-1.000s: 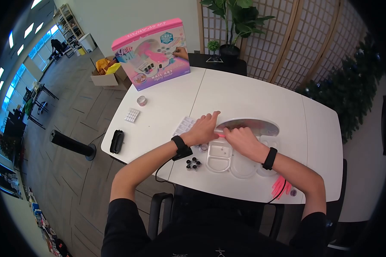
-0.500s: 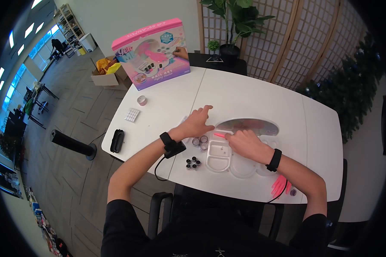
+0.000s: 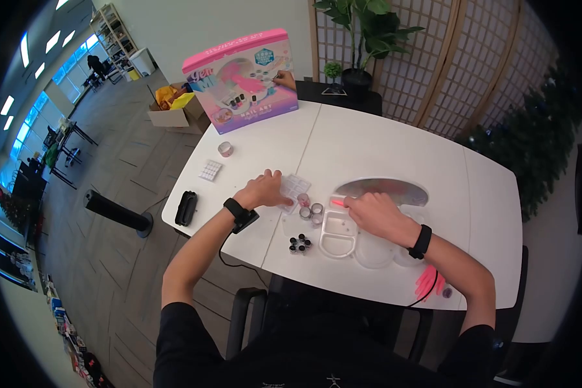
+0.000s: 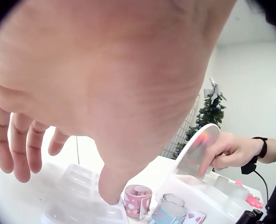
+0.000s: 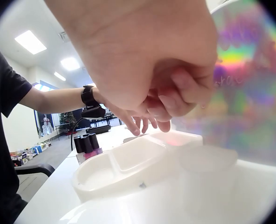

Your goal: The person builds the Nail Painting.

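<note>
My left hand [image 3: 262,189] is over a clear plastic compartment tray [image 3: 295,187], fingers loosely spread and its thumb [image 4: 111,186] at the tray's edge. Beside that thumb stands a pink patterned tape roll [image 4: 138,201], next to a blue patterned roll [image 4: 169,211]. My right hand [image 3: 380,216] is over the white moulded tray [image 3: 338,224] with curled fingers [image 5: 173,100] around one end of a slim pink stick [image 3: 338,203]. The stick's other end pokes out leftward by the tray's upper compartment. The hand hides the rest of it.
An iridescent curved panel [image 3: 385,192] rises behind the white tray. Small black-capped bottles [image 3: 299,244] stand near the front. A pink hand shape [image 3: 428,282] lies at right. Farther left are a black case [image 3: 186,207], a white bead pack [image 3: 211,170] and the nail art box [image 3: 242,81].
My left hand has moved left, away from the right hand and the pink stick, to the clear tray. The right hand has stayed by the stick. The head view has shifted slightly.
</note>
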Action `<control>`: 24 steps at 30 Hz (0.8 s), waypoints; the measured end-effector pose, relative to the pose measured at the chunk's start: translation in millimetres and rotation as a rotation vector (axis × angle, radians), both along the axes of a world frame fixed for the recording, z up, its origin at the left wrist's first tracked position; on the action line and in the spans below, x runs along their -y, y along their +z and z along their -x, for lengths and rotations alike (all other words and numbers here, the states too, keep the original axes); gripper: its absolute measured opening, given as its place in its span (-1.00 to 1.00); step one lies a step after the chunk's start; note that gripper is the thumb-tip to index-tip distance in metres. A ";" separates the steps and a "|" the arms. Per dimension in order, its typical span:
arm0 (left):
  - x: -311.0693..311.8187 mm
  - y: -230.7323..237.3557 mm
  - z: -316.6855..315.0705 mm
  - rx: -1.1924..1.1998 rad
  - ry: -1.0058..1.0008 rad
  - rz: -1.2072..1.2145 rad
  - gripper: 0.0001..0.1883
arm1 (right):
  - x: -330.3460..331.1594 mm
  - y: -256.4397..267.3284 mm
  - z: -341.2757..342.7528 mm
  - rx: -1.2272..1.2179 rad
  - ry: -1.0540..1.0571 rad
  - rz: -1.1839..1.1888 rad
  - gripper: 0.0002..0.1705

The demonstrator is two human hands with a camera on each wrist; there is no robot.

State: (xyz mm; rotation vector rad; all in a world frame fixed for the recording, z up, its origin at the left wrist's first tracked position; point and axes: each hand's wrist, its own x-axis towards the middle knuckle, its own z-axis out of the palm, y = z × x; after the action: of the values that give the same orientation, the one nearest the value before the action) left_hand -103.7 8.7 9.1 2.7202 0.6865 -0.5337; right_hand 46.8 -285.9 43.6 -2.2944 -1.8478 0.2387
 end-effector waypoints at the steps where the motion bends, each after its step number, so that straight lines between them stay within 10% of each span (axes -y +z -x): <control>1: 2.7 0.5 0.2 -0.018 -0.009 -0.008 0.10 | 1.2 -1.4 -0.3 0.000 0.005 -0.009 -0.81; 24: 2.9 -27.2 7.5 0.277 -0.037 0.041 -0.01 | 18.4 1.0 -0.7 0.008 0.002 -0.105 -0.80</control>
State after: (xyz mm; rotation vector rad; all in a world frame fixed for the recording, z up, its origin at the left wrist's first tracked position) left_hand -111.2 5.9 -18.1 2.6998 0.5471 -0.1694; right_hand 47.5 -304.3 44.6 -2.2263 -1.8214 0.1293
